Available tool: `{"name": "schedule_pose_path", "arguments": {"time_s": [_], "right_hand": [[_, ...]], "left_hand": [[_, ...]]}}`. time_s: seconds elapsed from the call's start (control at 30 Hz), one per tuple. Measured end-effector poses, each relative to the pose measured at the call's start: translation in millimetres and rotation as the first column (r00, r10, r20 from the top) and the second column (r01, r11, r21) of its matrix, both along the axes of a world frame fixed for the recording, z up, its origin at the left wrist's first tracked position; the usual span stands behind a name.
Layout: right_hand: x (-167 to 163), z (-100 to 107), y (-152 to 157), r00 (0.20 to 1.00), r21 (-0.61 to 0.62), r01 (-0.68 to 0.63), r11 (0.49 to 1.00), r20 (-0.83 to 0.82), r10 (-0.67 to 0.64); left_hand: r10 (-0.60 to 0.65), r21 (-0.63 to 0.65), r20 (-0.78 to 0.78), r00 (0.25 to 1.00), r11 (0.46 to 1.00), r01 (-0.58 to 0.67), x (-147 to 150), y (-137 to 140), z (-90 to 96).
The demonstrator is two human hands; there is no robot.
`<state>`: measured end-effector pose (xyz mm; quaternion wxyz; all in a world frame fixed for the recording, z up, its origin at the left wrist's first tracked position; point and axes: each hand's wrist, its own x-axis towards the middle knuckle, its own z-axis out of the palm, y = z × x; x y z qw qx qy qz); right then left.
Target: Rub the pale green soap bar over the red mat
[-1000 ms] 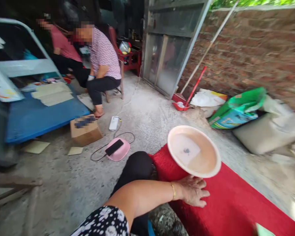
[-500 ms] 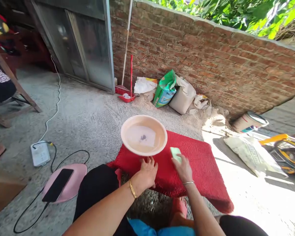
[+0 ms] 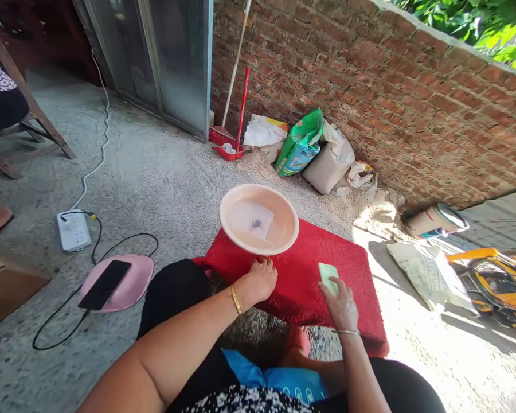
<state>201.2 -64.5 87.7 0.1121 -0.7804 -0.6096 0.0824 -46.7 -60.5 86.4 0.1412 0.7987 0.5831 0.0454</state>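
Our right hand (image 3: 343, 304) holds the green block (image 3: 327, 275), likely light, best gripped along its sides; whether our left hand (image 3: 260, 282) grips, we cannot tell.

Brick wall (image 3: 327, 63) and sacks behind, a phone (image 3: 105, 284) and power strip (image 3: 74, 230) off to the left.
Near the wall's foot, a green sack (image 3: 300, 143) sits against a pale sack (image 3: 329, 163), with a red dustpan (image 3: 229, 152) and a long pole (image 3: 236, 63) nearer the metal door (image 3: 176, 63); farther right come a bucket (image 3: 430, 222), a flat-lying sack (image 3: 432, 272) and an orange machine (image 3: 494, 287), while the phone lies on a pink stool (image 3: 137, 278), and a wooden chair (image 3: 47, 123) and cardboard box (image 3: 8, 287) show at the left edge.
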Motion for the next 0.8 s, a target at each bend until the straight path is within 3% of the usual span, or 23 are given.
{"name": "schedule_pose_path", "arguments": {"time_s": [0.1, 0.2, 0.3, 0.4, 0.47, 0.5, 0.6, 0.7, 0.77, 0.8], "right_hand": [[-63.0, -12.4, -16.6, 0.959, 0.068, -0.279, 0.958, -0.036, 0.282], [-86.1, -20.2, -20.8, 0.918, 0.073, -0.396, 0.916, 0.029, 0.395], [-44.4, -16.3, -19.4, 0.956, -0.008, -0.282, 0.959, 0.086, 0.282], [14.1, -2.4, -19.3, 0.991, -0.088, 0.019, 0.996, 0.136, -0.007], [28.6, 6.3, -22.4, 0.981, -0.104, 0.144, 0.984, 0.148, -0.127], [24.6, 8.6, -25.1, 0.982, -0.095, 0.138, 0.986, 0.141, -0.124], [-23.1, 4.3, -35.7, 0.988, 0.003, -0.132, 0.991, 0.086, 0.131], [-77.0, -8.7, -44.2, 0.895, 0.104, -0.446, 0.889, 0.065, 0.442], [-85.3, -15.9, -47.0, 0.856, 0.118, -0.517, 0.848, 0.074, 0.511], [-77.8, -18.1, -48.0, 0.861, 0.111, -0.509, 0.854, 0.069, 0.504]], "left_hand": [[-0.006, 0.005, -0.039, 0.999, 1.000, 0.006, -4.4, -0.4, 4.3], [-0.020, 0.008, -0.084, 0.996, 1.000, 0.020, -2.5, 0.3, 10.4], [-0.022, -0.017, -0.117, 0.993, 1.000, 0.020, 0.4, 2.9, 14.3], [-0.031, -0.059, -0.133, 0.991, 0.998, 0.023, 0.9, 6.0, 16.7], [-0.040, -0.078, -0.139, 0.989, 0.997, 0.029, -0.2, 7.1, 18.8], [-0.045, -0.083, -0.143, 0.989, 0.996, 0.033, -1.1, 7.5, 20.1], [-0.065, -0.088, -0.151, 0.986, 0.995, 0.053, -4.8, 8.1, 24.1], [-0.104, -0.080, -0.151, 0.983, 0.993, 0.093, -9.3, 9.5, 27.2], [-0.126, -0.074, -0.152, 0.980, 0.990, 0.116, -11.6, 10.7, 28.4], [-0.132, -0.075, -0.155, 0.979, 0.990, 0.122, -12.2, 11.2, 28.7]]}}
